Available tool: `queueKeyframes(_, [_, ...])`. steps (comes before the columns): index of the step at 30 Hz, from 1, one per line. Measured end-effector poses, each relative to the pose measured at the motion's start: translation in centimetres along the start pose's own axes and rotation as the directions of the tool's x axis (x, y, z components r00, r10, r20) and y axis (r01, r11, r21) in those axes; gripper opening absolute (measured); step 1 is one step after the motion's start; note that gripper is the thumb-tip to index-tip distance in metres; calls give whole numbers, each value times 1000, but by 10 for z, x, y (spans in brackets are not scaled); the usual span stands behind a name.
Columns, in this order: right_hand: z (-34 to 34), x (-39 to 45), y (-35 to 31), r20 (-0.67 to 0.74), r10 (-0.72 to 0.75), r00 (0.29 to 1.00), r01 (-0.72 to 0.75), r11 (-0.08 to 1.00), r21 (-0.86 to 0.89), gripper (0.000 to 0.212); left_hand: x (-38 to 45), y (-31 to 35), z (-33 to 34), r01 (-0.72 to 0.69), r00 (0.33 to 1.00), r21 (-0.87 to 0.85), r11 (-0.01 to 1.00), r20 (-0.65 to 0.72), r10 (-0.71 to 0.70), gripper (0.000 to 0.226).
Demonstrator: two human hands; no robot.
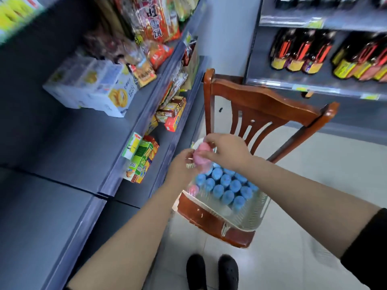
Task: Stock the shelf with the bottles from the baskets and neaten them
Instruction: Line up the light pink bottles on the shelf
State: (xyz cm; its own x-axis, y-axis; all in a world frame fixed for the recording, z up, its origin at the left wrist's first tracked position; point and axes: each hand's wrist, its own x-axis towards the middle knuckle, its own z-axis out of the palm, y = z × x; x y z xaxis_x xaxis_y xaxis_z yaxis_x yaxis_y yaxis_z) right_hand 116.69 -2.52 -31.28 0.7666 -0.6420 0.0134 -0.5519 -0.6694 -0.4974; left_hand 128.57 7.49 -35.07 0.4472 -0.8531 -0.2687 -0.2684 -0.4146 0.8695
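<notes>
Pink-capped bottle [202,154] held above white basket [254,214] of blue-capped bottles [227,185] on wooden chair [261,101], pinched between left hand [182,166] and right hand [227,150]; grey shelf [69,147] at left.

Pink-capped bottles [202,154] held just above white basket [254,216] on wooden chair seat [209,219] — basket packed with upright blue-capped bottles [227,185], one pink cap [193,189] at near-left corner. Blurred.

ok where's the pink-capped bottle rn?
Head view, centre: the pink-capped bottle is held between left hand and right hand, above the blue-capped bottles in the basket.
</notes>
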Motion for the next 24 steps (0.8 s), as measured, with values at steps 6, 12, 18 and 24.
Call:
queueKeyframes(6, [-76,6,-59,-132,-140,981,136,990,-40,32,-32,61,-50,-211,972,-36,977,-112,206,36])
queueKeyframes(12, [-132,4,-120,-259,-184,948,202,978,44,31,-69,111,-93,-349,916,-70,934,-234,325,31])
queueKeyframes(18, [-184,-2,-194,-385,-261,885,322,942,100,27,-115,158,-142,-478,834,-60,876,-344,431,33])
queueKeyframes(24, [-219,2,-266,-452,-374,810,496,848,188,29,-164,194,-199,-547,718,49,836,-486,498,32])
